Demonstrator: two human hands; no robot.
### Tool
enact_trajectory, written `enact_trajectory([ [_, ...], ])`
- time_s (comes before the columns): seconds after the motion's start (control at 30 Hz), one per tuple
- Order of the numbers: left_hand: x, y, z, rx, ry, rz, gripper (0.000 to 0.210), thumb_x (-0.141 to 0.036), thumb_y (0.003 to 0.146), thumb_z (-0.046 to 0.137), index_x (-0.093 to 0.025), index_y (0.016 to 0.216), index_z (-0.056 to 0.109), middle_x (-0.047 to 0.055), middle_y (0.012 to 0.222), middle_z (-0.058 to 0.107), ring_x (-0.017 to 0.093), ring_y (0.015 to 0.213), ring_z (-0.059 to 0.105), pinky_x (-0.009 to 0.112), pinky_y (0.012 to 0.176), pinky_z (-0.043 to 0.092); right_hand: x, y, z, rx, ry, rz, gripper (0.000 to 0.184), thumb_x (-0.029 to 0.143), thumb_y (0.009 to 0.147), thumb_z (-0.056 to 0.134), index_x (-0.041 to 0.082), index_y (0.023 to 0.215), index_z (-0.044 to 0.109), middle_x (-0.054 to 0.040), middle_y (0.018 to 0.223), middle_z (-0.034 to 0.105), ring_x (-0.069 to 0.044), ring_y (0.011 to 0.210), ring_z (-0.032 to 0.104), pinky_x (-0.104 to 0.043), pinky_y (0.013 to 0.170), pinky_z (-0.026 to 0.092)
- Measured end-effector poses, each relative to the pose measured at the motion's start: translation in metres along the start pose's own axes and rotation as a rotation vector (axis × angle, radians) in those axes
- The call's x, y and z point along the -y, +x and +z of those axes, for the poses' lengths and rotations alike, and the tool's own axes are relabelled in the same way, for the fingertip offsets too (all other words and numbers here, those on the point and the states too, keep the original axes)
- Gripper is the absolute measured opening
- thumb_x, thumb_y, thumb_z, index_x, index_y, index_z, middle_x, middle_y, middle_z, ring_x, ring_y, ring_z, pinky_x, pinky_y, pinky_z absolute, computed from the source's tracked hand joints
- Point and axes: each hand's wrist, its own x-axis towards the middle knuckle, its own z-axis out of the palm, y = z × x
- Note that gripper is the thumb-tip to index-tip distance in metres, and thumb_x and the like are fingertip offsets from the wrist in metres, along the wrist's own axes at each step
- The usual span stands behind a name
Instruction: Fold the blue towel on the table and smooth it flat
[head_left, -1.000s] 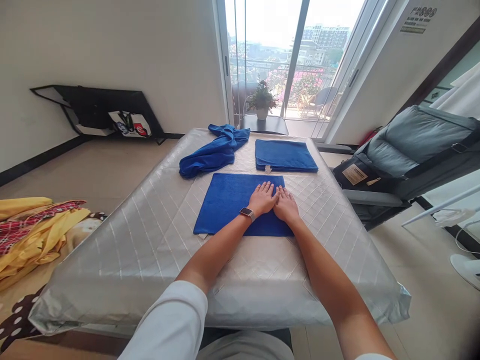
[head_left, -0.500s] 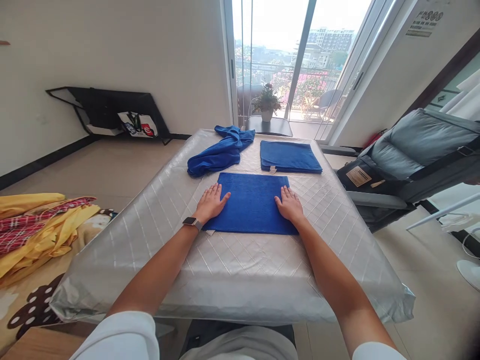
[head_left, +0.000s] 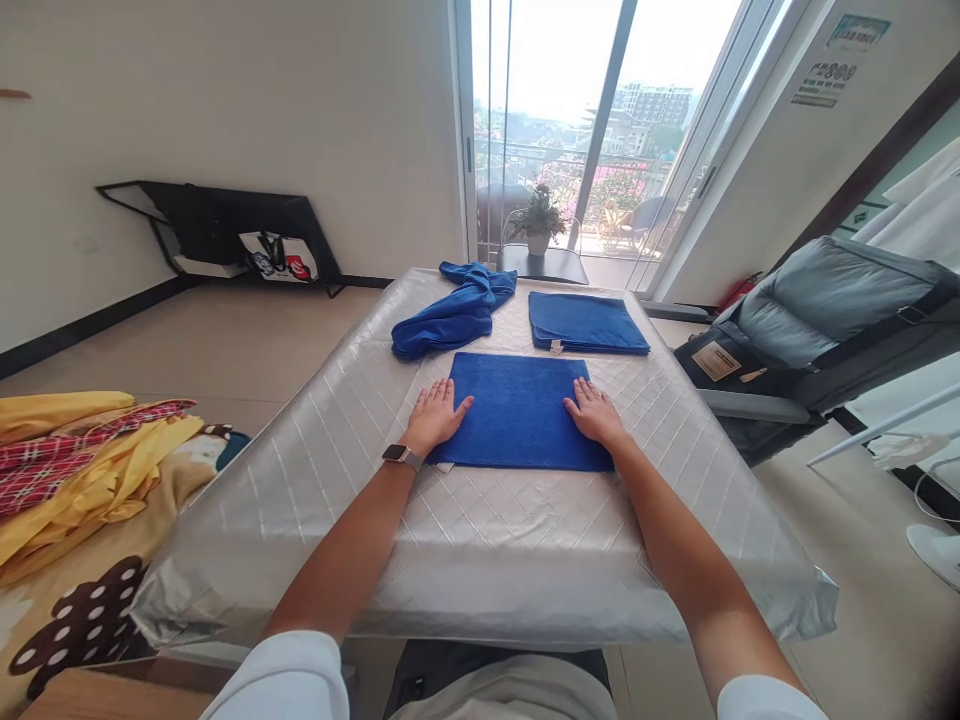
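Our left hand [head_left: 435, 415] and right hand [head_left: 596, 412] lie flat against likely soft cloth [head_left: 517, 415], best gripped toward the counter's [head_left: 502, 540] near edge.

Single head view, facing forward-down over table [head_left: 495, 545] toward glass door [head_left: 604, 120].
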Motion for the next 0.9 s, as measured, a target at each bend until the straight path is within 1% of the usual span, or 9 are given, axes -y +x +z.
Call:
enact_trajectory([
  [0.17, 0.003, -0.003, -0.001, 0.030, 0.003, 0.008, 0.080, -0.061, 0.106, 0.017, -0.008, 0.164, 0.030, 0.017, 0.170, 0.028, 0.027, 0.160, 0.024, 0.046, 0.131, 0.015, 0.002, -0.001, 0.002, -0.033, -0.015, 0.012, 0.070, 0.050, 0.109, 0.020, 0.014, 0.169, 0.021, -0.0091, 0.175, 0.016, -0.023, 0.162, 0.014, -0.047, 0.130, 0.013],
  [0.27, 0.002, -0.003, -0.001, 0.034, 0.002, 0.011, 0.081, -0.061, 0.105, 0.017, -0.007, 0.164, 0.030, 0.018, 0.170, 0.029, 0.027, 0.159, 0.024, 0.046, 0.131, 0.015, 0.006, -0.005, 0.001, -0.093, -0.069, 0.031, 0.067, 0.045, 0.109, 0.022, 0.011, 0.167, 0.026, -0.0110, 0.174, 0.022, -0.024, 0.161, 0.017, -0.045, 0.130, 0.014],
  [0.37, 0.001, -0.003, -0.002, 0.018, 0.004, 0.024, 0.081, -0.062, 0.105, 0.017, -0.007, 0.164, 0.031, 0.018, 0.169, 0.031, 0.029, 0.159, 0.027, 0.048, 0.131, 0.016, 0.009, -0.015, -0.002, -0.145, -0.130, 0.024, 0.064, 0.039, 0.109, 0.024, 0.009, 0.165, 0.031, -0.0114, 0.173, 0.025, -0.024, 0.161, 0.018, -0.044, 0.130, 0.012],
  [0.5, 0.001, -0.005, -0.002, 0.022, 0.025, 0.029, 0.081, -0.063, 0.105, 0.018, -0.008, 0.163, 0.032, 0.018, 0.169, 0.032, 0.029, 0.158, 0.028, 0.048, 0.131, 0.018, 0.008, -0.039, 0.001, -0.092, -0.124, -0.010, 0.066, 0.045, 0.109, 0.022, 0.012, 0.167, 0.028, -0.0088, 0.174, 0.023, -0.024, 0.161, 0.018, -0.044, 0.130, 0.014],
  [0.63, 0.001, -0.006, -0.003, 0.006, 0.051, 0.047, 0.082, -0.062, 0.106, 0.019, -0.005, 0.162, 0.033, 0.020, 0.168, 0.033, 0.030, 0.158, 0.029, 0.047, 0.131, 0.018, 0.006, -0.059, 0.011, -0.035, -0.075, 0.007, 0.069, 0.049, 0.110, 0.020, 0.012, 0.168, 0.023, -0.0088, 0.175, 0.018, -0.022, 0.162, 0.014, -0.042, 0.130, 0.015],
  [0.77, -0.003, -0.009, -0.006, -0.030, 0.071, 0.082, 0.080, -0.059, 0.107, 0.018, -0.003, 0.162, 0.033, 0.021, 0.168, 0.033, 0.029, 0.158, 0.029, 0.048, 0.131, 0.017, 0.007, -0.063, 0.013, -0.015, -0.058, 0.025, 0.069, 0.047, 0.110, 0.020, 0.009, 0.168, 0.021, -0.0100, 0.175, 0.016, -0.023, 0.162, 0.011, -0.042, 0.131, 0.013],
  [0.9, -0.014, -0.014, -0.011, -0.073, 0.076, 0.149, 0.077, -0.057, 0.108, 0.018, -0.005, 0.161, 0.035, 0.020, 0.167, 0.035, 0.029, 0.157, 0.031, 0.049, 0.130, 0.019, 0.010, -0.063, 0.011, -0.007, -0.048, 0.026, 0.070, 0.048, 0.110, 0.020, 0.007, 0.168, 0.020, -0.0105, 0.175, 0.016, -0.023, 0.162, 0.011, -0.042, 0.131, 0.012],
])
